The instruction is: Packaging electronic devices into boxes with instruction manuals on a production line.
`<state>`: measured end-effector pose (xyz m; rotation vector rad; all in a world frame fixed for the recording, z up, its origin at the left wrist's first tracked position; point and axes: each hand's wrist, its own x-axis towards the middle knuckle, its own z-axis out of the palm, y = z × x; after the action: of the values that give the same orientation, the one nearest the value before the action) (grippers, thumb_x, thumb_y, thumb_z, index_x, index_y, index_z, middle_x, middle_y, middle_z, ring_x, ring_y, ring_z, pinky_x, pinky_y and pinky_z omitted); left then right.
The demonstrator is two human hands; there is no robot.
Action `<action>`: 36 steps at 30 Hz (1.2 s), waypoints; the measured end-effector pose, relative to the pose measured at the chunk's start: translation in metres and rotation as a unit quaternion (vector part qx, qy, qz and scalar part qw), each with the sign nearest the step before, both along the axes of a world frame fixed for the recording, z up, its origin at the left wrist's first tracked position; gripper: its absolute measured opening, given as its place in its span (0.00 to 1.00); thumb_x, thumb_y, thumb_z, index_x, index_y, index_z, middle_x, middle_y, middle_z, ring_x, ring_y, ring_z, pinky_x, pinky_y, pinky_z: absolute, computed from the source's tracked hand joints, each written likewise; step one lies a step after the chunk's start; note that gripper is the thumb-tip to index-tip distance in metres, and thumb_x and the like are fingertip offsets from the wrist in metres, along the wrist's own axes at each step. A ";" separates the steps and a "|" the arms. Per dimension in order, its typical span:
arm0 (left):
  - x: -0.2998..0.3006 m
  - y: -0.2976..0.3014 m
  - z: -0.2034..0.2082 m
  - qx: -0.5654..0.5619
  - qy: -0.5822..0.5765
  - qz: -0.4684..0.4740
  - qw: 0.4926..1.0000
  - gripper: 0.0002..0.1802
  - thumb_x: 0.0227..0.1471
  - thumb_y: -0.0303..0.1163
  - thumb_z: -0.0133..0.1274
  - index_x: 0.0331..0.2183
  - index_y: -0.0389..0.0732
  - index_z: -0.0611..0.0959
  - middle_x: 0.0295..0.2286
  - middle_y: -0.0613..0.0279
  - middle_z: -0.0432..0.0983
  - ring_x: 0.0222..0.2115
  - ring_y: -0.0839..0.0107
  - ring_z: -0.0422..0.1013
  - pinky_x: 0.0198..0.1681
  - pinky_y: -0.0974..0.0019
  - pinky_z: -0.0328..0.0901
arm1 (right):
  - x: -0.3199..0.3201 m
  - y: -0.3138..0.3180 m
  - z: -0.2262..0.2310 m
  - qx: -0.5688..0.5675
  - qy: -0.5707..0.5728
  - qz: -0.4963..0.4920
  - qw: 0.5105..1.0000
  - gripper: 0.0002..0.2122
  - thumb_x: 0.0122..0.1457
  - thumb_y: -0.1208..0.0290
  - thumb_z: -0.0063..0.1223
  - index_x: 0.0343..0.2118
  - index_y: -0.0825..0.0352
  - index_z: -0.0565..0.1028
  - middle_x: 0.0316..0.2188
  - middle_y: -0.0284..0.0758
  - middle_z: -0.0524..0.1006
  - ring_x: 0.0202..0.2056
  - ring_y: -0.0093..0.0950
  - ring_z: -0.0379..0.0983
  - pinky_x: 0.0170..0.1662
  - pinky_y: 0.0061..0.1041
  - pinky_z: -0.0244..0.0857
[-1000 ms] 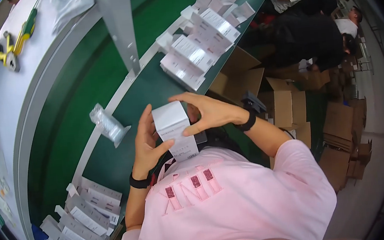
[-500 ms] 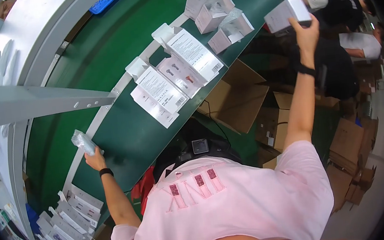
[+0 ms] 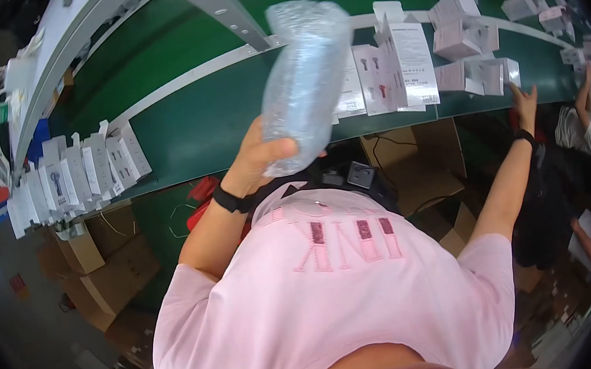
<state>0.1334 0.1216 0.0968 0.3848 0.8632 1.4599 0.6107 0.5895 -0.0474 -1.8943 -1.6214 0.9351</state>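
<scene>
My left hand is closed round the lower end of a bubble-wrapped bundle, raised upright in front of my chest. Something pale blue shows through the clear wrap; its kind is hidden. Out to the right, my right hand has its fingers apart at the table's front edge. Its fingertips are at the near side of a white carton, and I cannot tell whether they touch it. That carton stands at the end of a group of opened white boxes. Left of them are printed flattened cartons, partly covered by the bundle.
A green table runs across, with a pale rail and a grey metal post behind. White cartons stand in a row at its left end. Brown cardboard boxes lie below. Co-workers are at the right.
My left hand has brought the wrapped bundle up from the table toward my chest. My right hand has lowered the white carton to the table and opened. The view has turned left.
</scene>
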 end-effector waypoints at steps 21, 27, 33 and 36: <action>0.016 -0.050 0.018 0.034 0.131 0.012 0.991 0.39 0.39 0.32 0.67 0.54 0.35 0.70 0.47 0.60 0.72 0.48 0.72 0.67 0.54 0.67 0.59 | -0.298 -0.336 0.259 0.396 0.274 0.554 0.679 0.10 0.43 0.81 0.64 0.30 0.69 0.77 0.30 0.37 0.73 0.32 0.31 0.68 0.44 0.35 0.66; 0.029 -0.055 -0.002 0.033 0.111 -0.187 0.975 0.39 0.42 0.34 0.66 0.54 0.34 0.70 0.47 0.60 0.71 0.49 0.71 0.65 0.55 0.67 0.58 | -0.290 -0.366 0.175 -0.075 0.572 0.341 0.742 0.63 0.35 0.50 0.75 0.65 0.71 0.39 0.52 0.50 0.69 0.52 0.40 0.69 0.53 0.32 0.64; 0.003 0.046 -0.055 -0.055 0.346 -0.075 0.934 0.44 0.44 0.46 0.65 0.54 0.28 0.67 0.48 0.47 0.70 0.48 0.64 0.67 0.50 0.61 0.63 | -0.249 -0.332 0.135 -0.248 0.559 0.234 0.756 0.20 0.55 0.69 0.58 0.49 0.72 0.70 0.36 0.41 0.77 0.33 0.34 0.77 0.40 0.34 0.73; -0.006 0.133 -0.116 -0.232 0.623 0.146 0.733 0.55 0.34 0.58 0.67 0.50 0.21 0.66 0.46 0.35 0.68 0.47 0.53 0.69 0.48 0.53 0.66 | -0.245 -0.323 0.130 -0.260 0.492 0.142 0.819 0.17 0.56 0.73 0.55 0.49 0.72 0.71 0.38 0.37 0.76 0.33 0.27 0.75 0.40 0.29 0.71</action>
<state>0.1271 0.2543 -0.0195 0.8991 2.4078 1.0460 0.3652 0.2665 0.0827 -1.0190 -1.0238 2.1883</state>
